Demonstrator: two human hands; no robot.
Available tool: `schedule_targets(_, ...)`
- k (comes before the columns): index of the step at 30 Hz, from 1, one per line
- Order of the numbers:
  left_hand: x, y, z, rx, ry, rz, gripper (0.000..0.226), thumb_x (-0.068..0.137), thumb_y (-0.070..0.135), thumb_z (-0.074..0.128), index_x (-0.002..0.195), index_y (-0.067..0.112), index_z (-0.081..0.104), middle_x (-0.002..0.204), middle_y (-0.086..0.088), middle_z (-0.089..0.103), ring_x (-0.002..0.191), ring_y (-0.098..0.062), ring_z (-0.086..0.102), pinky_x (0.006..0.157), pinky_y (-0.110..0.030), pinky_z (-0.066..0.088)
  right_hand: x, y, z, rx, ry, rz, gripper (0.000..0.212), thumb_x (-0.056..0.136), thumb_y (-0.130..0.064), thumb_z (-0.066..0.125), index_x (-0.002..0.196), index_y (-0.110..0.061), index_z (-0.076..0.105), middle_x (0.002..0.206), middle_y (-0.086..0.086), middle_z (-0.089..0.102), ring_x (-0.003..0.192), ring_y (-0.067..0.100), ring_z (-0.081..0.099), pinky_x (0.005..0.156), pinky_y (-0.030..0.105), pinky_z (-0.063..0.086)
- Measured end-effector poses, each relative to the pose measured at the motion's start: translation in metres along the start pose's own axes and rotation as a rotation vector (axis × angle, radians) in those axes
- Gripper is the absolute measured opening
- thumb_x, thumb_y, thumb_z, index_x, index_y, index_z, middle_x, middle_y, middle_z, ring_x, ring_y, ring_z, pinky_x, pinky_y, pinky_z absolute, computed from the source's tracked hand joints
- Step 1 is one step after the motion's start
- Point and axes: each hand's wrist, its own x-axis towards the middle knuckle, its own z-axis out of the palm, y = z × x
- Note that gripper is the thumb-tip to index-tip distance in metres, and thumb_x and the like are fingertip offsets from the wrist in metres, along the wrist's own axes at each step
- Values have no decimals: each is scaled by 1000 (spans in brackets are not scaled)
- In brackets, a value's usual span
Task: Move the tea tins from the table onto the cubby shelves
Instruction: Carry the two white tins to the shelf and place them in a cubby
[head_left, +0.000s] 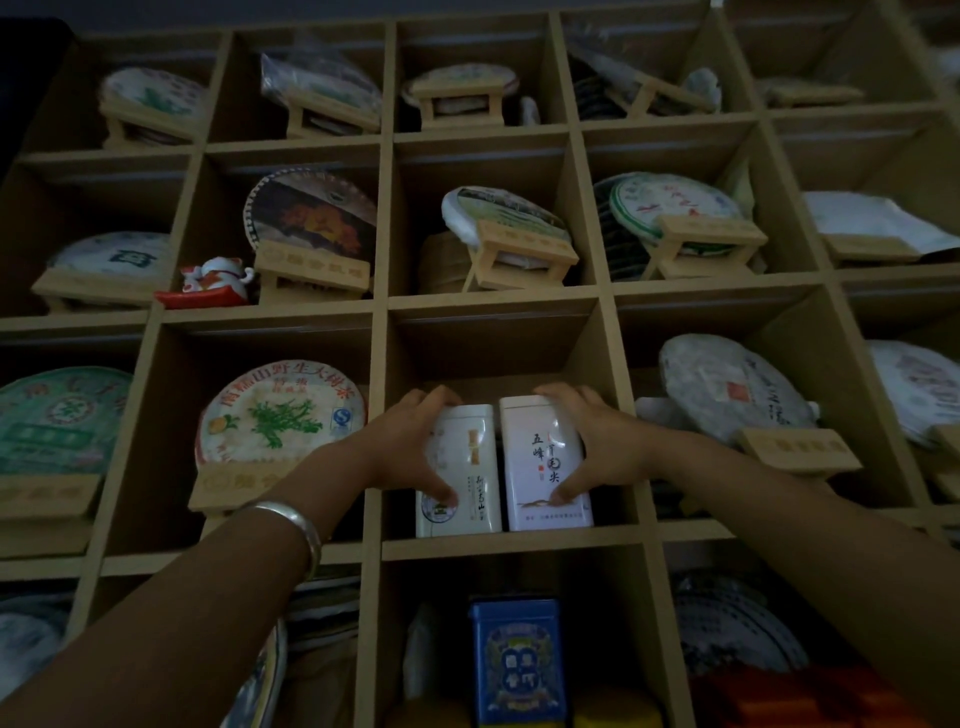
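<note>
**2 tins seated side by side in the middle cubby**

Landmark: the middle cubby (511, 540) of the wooden shelf, the one both arms reach into.

Left of it sits a round tea cake (280, 413) on a wooden stand, printed with a green plant and red characters that appear to read 南糯山野生大树茶.

Inside the cubby, the left hand (410, 447) wraps the left tin (460, 470), thumb on its front and fingers over the top edge. Its small vertical script is too fine to read. The right tin (548, 462) stands just beside it, nearly touching, and reads 五峰; the second column is partly hidden. The right hand (592, 441) clasps it in the same grip.

To finish well, I would push both tins back evenly, keep them upright with fronts level, then let go.

Below the cubby stands a blue tin (517, 662); its label is unreadable.
</note>
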Motion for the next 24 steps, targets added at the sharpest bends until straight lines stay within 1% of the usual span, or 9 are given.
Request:
schedule_targets(3, 0, 2, -2, -2, -18, -1, 102, 41, 46, 89, 119, 51, 23, 114, 19, 30, 105, -8, 41, 73, -20, 39, 0, -1, 0, -9, 1, 13, 120, 52, -30, 91, 137, -52, 9, 143, -2, 24, 126, 23, 37, 94, 43, 50)
schedule_targets(6, -2, 4, -1, 2, -23, 0, 101, 45, 43, 90, 120, 50, 22, 115, 19, 28, 106, -7, 38, 76, -22, 39, -1, -2, 0, -23, 1, 19, 121, 53, -29, 91, 138, -51, 8, 142, -1, 25, 126, 23, 38, 93, 42, 50)
schedule_targets(9, -2, 6, 0, 11, -22, 4, 102, 47, 42, 90, 122, 49, 22, 121, 14, 32, 109, -8, 38, 78, -24, 41, -2, -4, 0, -17, -3, 21, 120, 54, -28, 90, 138, -51, 8, 142, -1, 25, 126, 24, 39, 92, 41, 51)
schedule_targets(12, -2, 7, 0, 11, -14, -6, 104, 47, 40, 90, 126, 47, 22, 130, 9, 34, 109, -8, 37, 80, -24, 40, -1, -6, 2, -6, 2, 24, 121, 54, -27, 90, 139, -50, 7, 144, -1, 24, 127, 24, 38, 94, 44, 50)
schedule_targets(18, -3, 10, 2, 23, -10, -10, 108, 47, 43, 90, 130, 45, 20, 134, 6, 34, 112, -11, 39, 85, -27, 40, -2, -8, 2, 7, -4, 31, 121, 55, -26, 90, 141, -46, 7, 145, 0, 24, 128, 24, 37, 97, 45, 48)
schedule_targets(22, -4, 15, 0, 30, -20, -2, 115, 47, 41, 90, 132, 51, 14, 135, 4, 33, 113, -12, 36, 83, -29, 38, -1, -8, 2, 19, -4, 43, 123, 53, -27, 91, 140, -49, 6, 147, 0, 23, 131, 26, 36, 99, 46, 47)
schedule_targets(24, -3, 20, -2, 68, -54, -4, 115, 47, 42, 90, 130, 54, 12, 135, 2, 34, 117, -17, 38, 86, -34, 40, -1, -7, 3, 21, -1, 60, 131, 51, -29, 91, 141, -49, -2, 152, 1, 16, 136, 27, 31, 104, 46, 42)
